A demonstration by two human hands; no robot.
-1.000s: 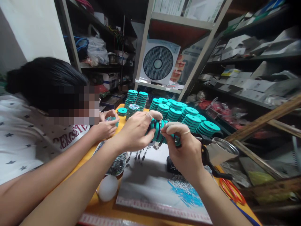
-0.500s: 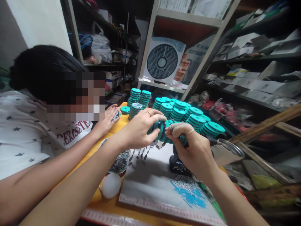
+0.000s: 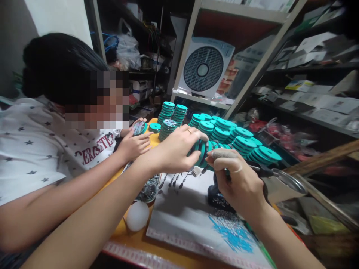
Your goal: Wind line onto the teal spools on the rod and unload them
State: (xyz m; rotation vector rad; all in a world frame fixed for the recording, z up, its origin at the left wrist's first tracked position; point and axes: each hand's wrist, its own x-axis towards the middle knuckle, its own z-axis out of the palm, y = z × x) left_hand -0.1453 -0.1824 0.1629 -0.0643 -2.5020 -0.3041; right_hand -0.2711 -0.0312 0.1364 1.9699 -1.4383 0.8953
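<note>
My left hand (image 3: 175,151) is wrapped round a small stack of teal round spools (image 3: 202,152) held on edge above the table. My right hand (image 3: 238,183) is closed against the stack's right side, the thumb laid along its top and a band on one finger. Small dark weights on lines (image 3: 175,182) dangle below the stack. To my left a co-worker's hand (image 3: 134,145) holds a single teal spool (image 3: 139,127) over the yellow table (image 3: 123,228).
Several stacks of teal spools (image 3: 224,132) stand at the table's far side. A white sheet (image 3: 190,218) with blue bits (image 3: 230,231), a white ball (image 3: 137,216), a tray of dark parts (image 3: 148,190) and a metal tin (image 3: 283,183) lie near. A fan (image 3: 206,67) sits on shelving.
The view has shifted so everything sits further right and the co-worker nearer. The co-worker's hand has lifted its spool. My hands keep hold of the stack.
</note>
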